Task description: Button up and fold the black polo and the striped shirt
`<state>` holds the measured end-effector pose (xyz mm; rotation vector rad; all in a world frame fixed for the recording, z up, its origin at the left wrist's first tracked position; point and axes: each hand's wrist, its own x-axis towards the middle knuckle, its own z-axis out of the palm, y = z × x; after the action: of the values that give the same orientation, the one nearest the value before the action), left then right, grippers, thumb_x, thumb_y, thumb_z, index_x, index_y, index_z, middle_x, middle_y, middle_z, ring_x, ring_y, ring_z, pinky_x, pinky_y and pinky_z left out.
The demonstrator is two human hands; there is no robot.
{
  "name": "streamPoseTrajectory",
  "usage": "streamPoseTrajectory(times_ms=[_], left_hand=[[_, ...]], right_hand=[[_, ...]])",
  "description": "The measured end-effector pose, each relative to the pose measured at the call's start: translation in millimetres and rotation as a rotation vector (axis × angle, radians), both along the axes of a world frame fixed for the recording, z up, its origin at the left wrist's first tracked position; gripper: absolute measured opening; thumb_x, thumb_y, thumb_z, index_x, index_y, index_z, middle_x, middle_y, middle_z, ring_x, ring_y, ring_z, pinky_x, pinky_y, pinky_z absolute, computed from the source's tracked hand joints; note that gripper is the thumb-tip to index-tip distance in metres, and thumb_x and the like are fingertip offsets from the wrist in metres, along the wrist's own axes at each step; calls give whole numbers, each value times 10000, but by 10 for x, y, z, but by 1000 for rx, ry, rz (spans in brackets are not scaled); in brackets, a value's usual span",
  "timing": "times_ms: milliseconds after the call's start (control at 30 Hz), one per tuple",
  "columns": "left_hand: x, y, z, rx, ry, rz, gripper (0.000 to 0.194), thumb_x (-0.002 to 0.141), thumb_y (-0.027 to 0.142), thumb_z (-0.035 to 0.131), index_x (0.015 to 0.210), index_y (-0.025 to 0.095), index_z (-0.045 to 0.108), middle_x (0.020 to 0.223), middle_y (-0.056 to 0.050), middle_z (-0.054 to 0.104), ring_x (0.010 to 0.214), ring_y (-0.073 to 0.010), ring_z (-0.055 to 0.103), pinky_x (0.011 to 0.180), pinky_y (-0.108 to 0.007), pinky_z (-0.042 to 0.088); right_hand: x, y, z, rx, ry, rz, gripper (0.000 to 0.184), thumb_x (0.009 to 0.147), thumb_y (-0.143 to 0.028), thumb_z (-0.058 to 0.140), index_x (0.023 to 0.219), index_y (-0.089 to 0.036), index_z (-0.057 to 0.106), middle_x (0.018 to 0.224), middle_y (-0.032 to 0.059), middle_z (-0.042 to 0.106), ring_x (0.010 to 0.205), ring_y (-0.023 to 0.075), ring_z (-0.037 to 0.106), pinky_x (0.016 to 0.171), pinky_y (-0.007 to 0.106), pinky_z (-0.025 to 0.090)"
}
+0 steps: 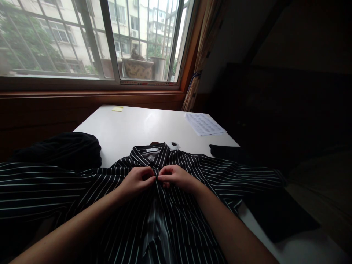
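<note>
A black shirt with thin white stripes [220, 172] lies spread face up on a white table [132, 124], its collar toward the window. My left hand [137, 180] and my right hand [176, 177] meet at the front placket just below the collar. Both hands are closed in a pinch on the shirt's front edges, fingertips almost touching. What sits between the fingertips is too small to make out. Lower down the shirt front hangs open.
A dark bundle of cloth [66, 148] lies at the left. A printed sheet [204, 124] and a yellow sticky note [117, 109] rest near the far edge. A small round white object [173, 146] sits beyond the collar. A dark flat item [224, 150] is at the right.
</note>
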<state>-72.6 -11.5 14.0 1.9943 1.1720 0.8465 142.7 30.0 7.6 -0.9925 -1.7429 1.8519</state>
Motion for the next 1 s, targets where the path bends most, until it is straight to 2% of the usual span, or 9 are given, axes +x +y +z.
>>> streamPoseTrajectory(times_ms=[1000], left_hand=[[-6,3,-18,-4,31,7,155,853,249,589,738,150,617,674,22,575,637,-116,517,600,-218,370]], right_hand=[[17,1,-12,-12,14,-4,265,757,-372,763,852,-143,671,644,-14,645,557,103,587,570,233,454]])
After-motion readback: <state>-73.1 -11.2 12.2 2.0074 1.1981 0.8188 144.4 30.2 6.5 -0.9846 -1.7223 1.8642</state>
